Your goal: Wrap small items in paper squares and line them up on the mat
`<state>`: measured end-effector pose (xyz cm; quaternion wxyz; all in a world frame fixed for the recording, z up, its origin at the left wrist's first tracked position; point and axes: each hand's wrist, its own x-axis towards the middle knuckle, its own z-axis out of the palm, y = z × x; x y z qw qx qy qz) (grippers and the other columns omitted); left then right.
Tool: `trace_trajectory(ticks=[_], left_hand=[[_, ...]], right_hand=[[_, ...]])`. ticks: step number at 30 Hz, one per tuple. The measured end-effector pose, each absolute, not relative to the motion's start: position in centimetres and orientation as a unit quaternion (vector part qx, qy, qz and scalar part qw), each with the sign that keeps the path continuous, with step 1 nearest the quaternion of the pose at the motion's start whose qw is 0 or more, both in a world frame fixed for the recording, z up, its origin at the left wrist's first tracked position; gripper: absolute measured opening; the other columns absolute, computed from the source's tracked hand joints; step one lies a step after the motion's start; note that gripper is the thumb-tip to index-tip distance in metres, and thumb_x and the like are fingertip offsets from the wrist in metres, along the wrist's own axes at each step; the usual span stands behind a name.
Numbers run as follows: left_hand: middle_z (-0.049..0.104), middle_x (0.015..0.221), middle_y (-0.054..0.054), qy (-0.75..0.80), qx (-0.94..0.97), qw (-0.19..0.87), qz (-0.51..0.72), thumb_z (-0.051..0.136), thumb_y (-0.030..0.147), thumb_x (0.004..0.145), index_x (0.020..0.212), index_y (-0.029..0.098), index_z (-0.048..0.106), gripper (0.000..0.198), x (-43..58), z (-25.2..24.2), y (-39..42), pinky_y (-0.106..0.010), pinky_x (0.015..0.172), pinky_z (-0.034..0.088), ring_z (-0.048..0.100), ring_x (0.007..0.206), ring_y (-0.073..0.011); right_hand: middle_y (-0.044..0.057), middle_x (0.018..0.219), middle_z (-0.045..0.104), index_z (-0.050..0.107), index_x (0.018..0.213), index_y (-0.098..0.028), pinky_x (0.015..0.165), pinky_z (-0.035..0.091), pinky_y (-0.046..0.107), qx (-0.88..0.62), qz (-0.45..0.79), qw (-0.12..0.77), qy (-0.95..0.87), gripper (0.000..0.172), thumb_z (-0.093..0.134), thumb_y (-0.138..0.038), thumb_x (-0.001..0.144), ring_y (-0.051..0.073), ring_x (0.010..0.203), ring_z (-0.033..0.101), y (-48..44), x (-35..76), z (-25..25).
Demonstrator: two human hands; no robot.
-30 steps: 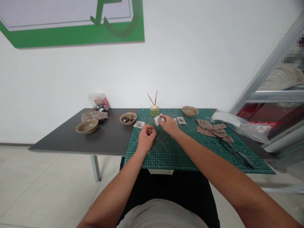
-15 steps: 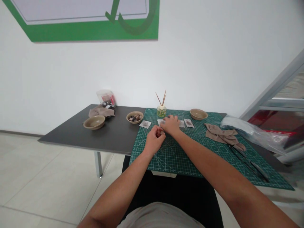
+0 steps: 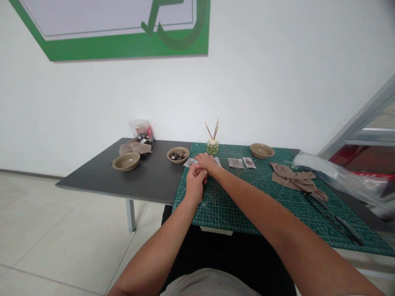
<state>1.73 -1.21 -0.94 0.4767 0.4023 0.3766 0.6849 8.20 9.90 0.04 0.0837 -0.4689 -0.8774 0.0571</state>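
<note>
My left hand (image 3: 195, 181) is closed, fingertips bunched, just above the green cutting mat (image 3: 212, 218). What it holds, if anything, I cannot make out. Beyond it and touching or nearly touching it, my right hand (image 3: 208, 163) reaches leftward with its fingers stretched out low over the mat. Its fingertips are by a small white card with dark smudges (image 3: 190, 163), partly covered. More smudged white cards, a wider one (image 3: 235, 163) and a narrow one (image 3: 249, 163), lie to the right. Left of the hands stands a bowl of dark and pale stone-like pieces (image 3: 178, 156).
A reed diffuser (image 3: 212, 146) stands behind my hands. Tan bowls stand at the left (image 3: 126, 162) and back right (image 3: 262, 151). A clear jar (image 3: 142, 130) is beside a brown cloth (image 3: 135, 146). Right: another cloth (image 3: 296, 179), black tongs-like tool (image 3: 335, 220), plastic bag (image 3: 339, 174).
My right hand has moved left from the middle cards to the leftmost one, uncovering the wider card. My left hand has shifted slightly left and its fingers look more closed. The view has shifted a little.
</note>
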Motion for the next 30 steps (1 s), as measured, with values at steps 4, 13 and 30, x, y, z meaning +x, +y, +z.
trace_trajectory(ticks=[4, 13, 30], left_hand=[[0.04, 0.056, 0.008, 0.374, 0.407, 0.471, 0.688, 0.059, 0.019, 0.068, 0.08, 0.019, 0.052, 0.014, 1.7, -1.1, -1.1, -0.02, 0.043, 0.028, 0.038, 0.045, -0.006], [0.039, 0.059, 0.007, 0.408, 0.484, 0.452, 0.628, 0.057, 0.018, 0.072, 0.082, 0.02, 0.052, 0.012, 1.9, -1.5, -0.8, -0.019, 0.046, 0.031, 0.038, 0.049, -0.0072], [0.064, 0.071, -0.001, 0.471, 0.58, 0.421, 0.515, 0.066, 0.018, 0.07, 0.086, 0.016, 0.062, 0.017, 2.5, -1.9, -0.4, -0.026, 0.067, 0.047, 0.062, 0.066, -0.0136]], right_hand=[[0.01, 0.115, 0.065, 0.059, 0.116, -0.018, 0.086, 0.042, 0.036, -0.482, 0.086, 0.118, -0.864, 0.031, 0.048, -0.026, 0.089, 0.024, 0.105, 0.056, 9.9, 7.6, 0.7], [-0.001, 0.071, 0.063, 0.061, 0.088, -0.018, 0.061, 0.036, 0.024, -0.529, 0.156, 0.391, -0.737, 0.014, 0.055, -0.024, 0.077, 0.014, 0.064, 0.054, 4.7, 14.3, 3.3], [0.002, 0.096, 0.075, 0.073, 0.099, -0.026, 0.083, 0.05, 0.032, -0.574, 0.085, 0.31, -0.753, 0.022, 0.057, -0.027, 0.084, 0.021, 0.089, 0.069, -1.8, 20.0, -0.4]])
